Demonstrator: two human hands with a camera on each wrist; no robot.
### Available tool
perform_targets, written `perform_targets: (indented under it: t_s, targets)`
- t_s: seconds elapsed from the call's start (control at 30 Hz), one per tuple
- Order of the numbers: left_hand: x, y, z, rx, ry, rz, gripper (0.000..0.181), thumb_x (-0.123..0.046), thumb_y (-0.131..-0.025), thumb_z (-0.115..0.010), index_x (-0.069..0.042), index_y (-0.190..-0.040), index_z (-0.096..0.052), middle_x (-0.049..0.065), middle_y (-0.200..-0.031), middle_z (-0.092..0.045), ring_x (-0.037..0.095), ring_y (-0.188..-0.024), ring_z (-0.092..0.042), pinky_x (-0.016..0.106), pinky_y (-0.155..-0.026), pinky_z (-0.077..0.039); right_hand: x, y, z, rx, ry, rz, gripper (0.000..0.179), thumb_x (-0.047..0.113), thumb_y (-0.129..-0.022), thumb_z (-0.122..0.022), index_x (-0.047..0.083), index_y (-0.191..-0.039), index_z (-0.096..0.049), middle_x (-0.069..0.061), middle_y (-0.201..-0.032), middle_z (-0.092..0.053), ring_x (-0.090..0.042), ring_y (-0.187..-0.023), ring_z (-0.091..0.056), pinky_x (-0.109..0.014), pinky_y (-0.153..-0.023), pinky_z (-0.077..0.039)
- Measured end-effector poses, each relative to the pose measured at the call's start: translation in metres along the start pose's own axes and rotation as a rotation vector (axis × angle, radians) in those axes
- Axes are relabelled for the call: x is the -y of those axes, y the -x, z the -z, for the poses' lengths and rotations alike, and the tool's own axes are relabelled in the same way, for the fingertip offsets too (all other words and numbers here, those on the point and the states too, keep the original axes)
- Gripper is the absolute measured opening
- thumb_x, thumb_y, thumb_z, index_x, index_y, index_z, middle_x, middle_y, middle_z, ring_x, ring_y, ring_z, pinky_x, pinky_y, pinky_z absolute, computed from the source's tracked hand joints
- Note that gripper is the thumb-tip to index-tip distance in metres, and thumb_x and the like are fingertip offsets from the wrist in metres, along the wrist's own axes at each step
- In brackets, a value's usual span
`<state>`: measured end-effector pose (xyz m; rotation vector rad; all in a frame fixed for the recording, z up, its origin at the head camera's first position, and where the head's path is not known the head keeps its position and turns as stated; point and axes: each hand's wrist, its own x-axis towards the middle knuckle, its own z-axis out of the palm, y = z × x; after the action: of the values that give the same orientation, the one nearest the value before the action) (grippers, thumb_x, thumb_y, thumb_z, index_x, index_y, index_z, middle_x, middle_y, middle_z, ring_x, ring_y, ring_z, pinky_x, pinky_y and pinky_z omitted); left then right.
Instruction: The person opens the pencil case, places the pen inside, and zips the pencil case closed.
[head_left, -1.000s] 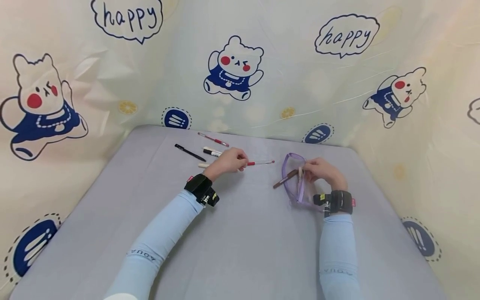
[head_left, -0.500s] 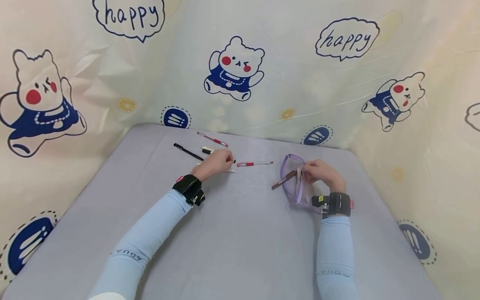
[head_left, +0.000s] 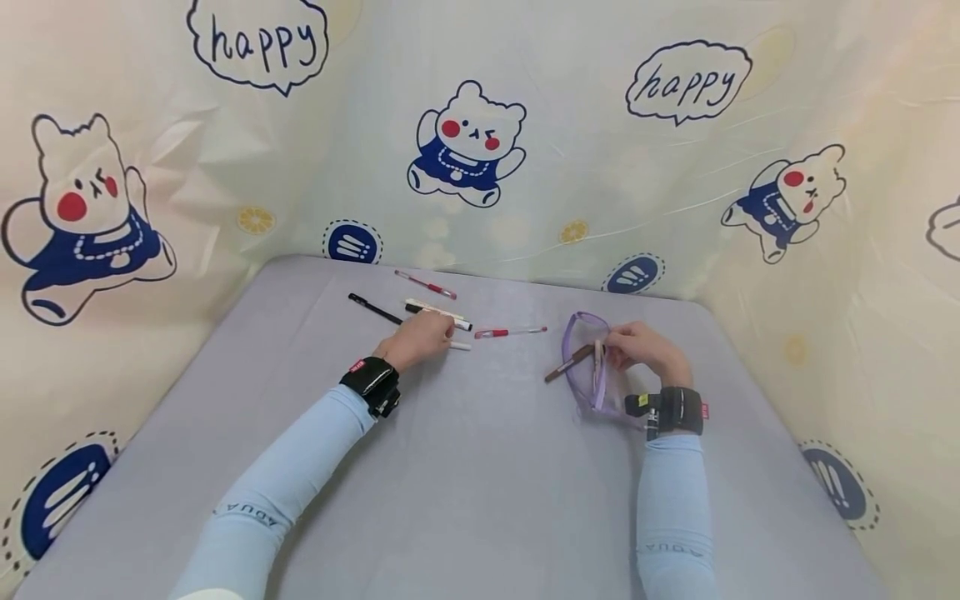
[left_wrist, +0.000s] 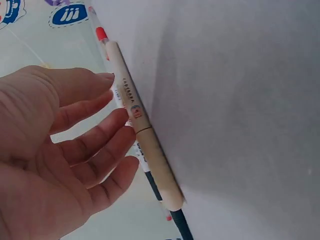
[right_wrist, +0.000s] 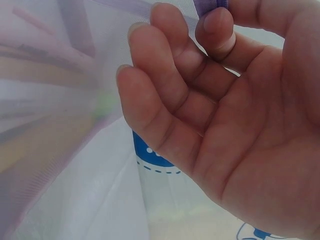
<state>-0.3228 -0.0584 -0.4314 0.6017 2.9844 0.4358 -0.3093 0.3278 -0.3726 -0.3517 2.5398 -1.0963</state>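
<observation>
Cream pen (left_wrist: 141, 117) on grey table (head_left: 487, 467) | cartoon backdrop (head_left: 577, 142) | hands: left (head_left: 422, 340) relaxed, right (head_left: 641, 346) pinching pouch (head_left: 602, 390)

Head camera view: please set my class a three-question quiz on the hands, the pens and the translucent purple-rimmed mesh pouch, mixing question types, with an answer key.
1. True or false: the right hand pinches the rim of the translucent purple-rimmed mesh pouch.

2. Fill in the blank: the slim clear-barrelled plastic pen lying between the left hand and the pouch has a ____ grip.

3. Multiple choice: as seen from the head, where is the long brown pen?
A) under the left hand
B) overlapping the pouch's rim
C) on the left forearm

Key: 1 true; 2 red; 3 B.
</observation>
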Motion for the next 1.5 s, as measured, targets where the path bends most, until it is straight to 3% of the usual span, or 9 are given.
perform_targets:
  t_s: [0.17,0.33,0.73,1.17,1.5]
  targets:
    - [0.003,-0.001,-0.007,-0.041,-0.143,-0.027,0.015,-0.007,-0.096,-0.053,-0.004,-0.095,-0.068,0.009,-0.087,-0.066,0.021,-0.076,-0.056,0.036,-0.068,-0.048,-0.003,-0.002,0.000,0.000,0.002,0.002,0.027,0.009,-0.097,-0.046,-0.014,-0.094,-0.060,-0.020,-0.077,-0.063,-0.031,-0.075,-0.062,-0.048,-0.078,-0.056]
    - [0.002,-0.002,-0.009,-0.059,-0.194,-0.035,0.019,-0.010,-0.098,-0.050,-0.005,-0.095,-0.068,0.010,-0.088,-0.066,0.022,-0.076,-0.056,0.037,-0.065,-0.047,0.000,0.000,0.000,0.001,0.001,-0.015,0.029,0.010,-0.099,-0.047,-0.015,-0.098,-0.060,-0.024,-0.081,-0.063,-0.038,-0.080,-0.062,-0.055,-0.083,-0.054]
    - [0.005,-0.008,-0.011,-0.027,-0.068,-0.022,0.015,-0.015,-0.097,-0.058,-0.007,-0.097,-0.071,0.005,-0.085,-0.065,0.018,-0.074,-0.055,0.031,-0.064,-0.046,0.000,0.000,-0.001,0.000,0.014,-0.014,0.031,0.012,-0.099,-0.046,-0.015,-0.097,-0.060,-0.035,-0.089,-0.060,-0.043,-0.083,-0.061,-0.055,-0.085,-0.054]
    - [0.001,-0.011,-0.009,0.021,0.138,0.032,0.021,-0.016,-0.098,-0.053,-0.006,-0.086,-0.066,0.003,-0.074,-0.054,0.015,-0.062,-0.052,0.024,-0.052,-0.041,0.001,0.001,-0.001,-0.004,0.017,-0.013,0.030,0.012,-0.099,-0.046,-0.015,-0.097,-0.061,-0.030,-0.086,-0.062,-0.036,-0.080,-0.063,-0.051,-0.082,-0.055]
    - [-0.019,-0.011,-0.004,0.100,0.339,0.106,0.020,-0.024,-0.096,-0.058,-0.008,-0.087,-0.066,0.005,-0.077,-0.060,0.015,-0.062,-0.053,0.024,-0.051,-0.042,-0.033,-0.021,0.001,-0.025,0.006,-0.023,0.029,0.013,-0.099,-0.047,-0.011,-0.092,-0.062,-0.018,-0.077,-0.064,-0.028,-0.074,-0.063,-0.046,-0.075,-0.057]
